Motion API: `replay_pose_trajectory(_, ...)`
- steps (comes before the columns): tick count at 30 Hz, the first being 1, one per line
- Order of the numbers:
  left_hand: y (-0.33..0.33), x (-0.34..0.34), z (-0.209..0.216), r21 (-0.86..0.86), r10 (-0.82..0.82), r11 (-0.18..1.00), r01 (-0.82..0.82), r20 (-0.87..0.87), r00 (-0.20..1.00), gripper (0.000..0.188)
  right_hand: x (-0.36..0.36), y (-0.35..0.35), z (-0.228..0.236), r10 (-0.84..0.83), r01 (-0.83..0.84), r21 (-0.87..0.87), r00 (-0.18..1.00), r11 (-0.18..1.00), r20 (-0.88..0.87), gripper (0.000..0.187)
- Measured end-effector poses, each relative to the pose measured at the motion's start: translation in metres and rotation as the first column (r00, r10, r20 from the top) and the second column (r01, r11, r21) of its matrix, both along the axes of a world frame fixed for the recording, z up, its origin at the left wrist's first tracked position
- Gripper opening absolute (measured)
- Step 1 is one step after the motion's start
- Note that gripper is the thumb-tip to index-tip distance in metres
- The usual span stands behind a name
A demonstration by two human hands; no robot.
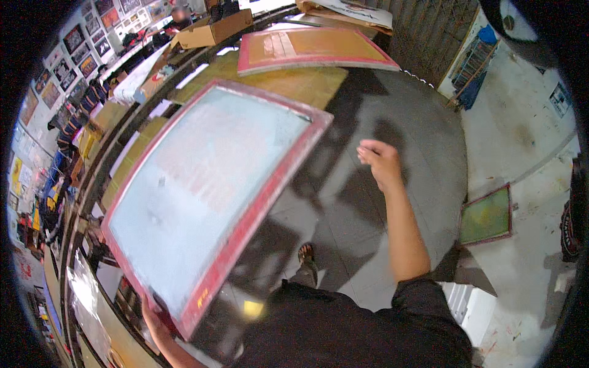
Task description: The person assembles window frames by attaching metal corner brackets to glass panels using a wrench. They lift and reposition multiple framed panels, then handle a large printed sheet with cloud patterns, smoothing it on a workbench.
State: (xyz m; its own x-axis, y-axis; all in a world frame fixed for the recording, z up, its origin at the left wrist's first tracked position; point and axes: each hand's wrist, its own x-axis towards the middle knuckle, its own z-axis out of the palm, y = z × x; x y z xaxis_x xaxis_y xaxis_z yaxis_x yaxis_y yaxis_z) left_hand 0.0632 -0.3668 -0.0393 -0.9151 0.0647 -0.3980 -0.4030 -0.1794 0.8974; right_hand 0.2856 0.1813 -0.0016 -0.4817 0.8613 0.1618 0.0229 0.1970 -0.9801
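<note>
A large screen-printing frame [211, 178] with red-stained edges and a pale blue mesh hangs tilted in front of me on the left. My left hand [153, 320] grips its lower near corner, with some fingers hidden behind the edge. A faint reddish patch shows on the mesh. Off to the right, apart from the frame, my right hand [381, 162] is raised over the floor. Its fingers are curled together and slightly blurred, and nothing shows in them.
Another red-edged frame with yellow-brown mesh [313, 48] lies at the far end of the long table. Beyond stands an open cardboard box [215, 29]. A small green-meshed frame [488, 214] leans against the right wall. A white box [472, 310] sits beside my right elbow.
</note>
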Motion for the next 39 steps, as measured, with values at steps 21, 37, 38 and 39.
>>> replay_pose_trajectory(21,0.032,-0.044,-0.009,-0.404,0.237,0.878,-0.258,-0.103,0.966,0.044,-0.267,0.278,-0.008,-0.157,-0.154,0.578,0.878,0.801,0.451,0.014)
replay_pose_trajectory(37,-0.002,-0.075,-0.017,-0.217,0.036,0.975,-0.044,-0.039,0.999,0.056,-0.155,0.137,-0.019,0.387,-0.378,-0.182,0.591,0.908,0.708,0.079)
replay_pose_trajectory(38,0.003,-0.093,-0.025,-0.220,0.067,0.972,-0.081,-0.070,0.995,0.057,-0.148,0.142,-0.021,0.323,-0.318,-0.150,0.612,0.936,0.722,0.078)
replay_pose_trajectory(39,-0.002,-0.097,-0.032,-0.217,0.132,0.965,-0.149,-0.091,0.987,0.057,-0.151,0.137,-0.020,0.311,-0.328,-0.128,0.602,0.936,0.736,0.076)
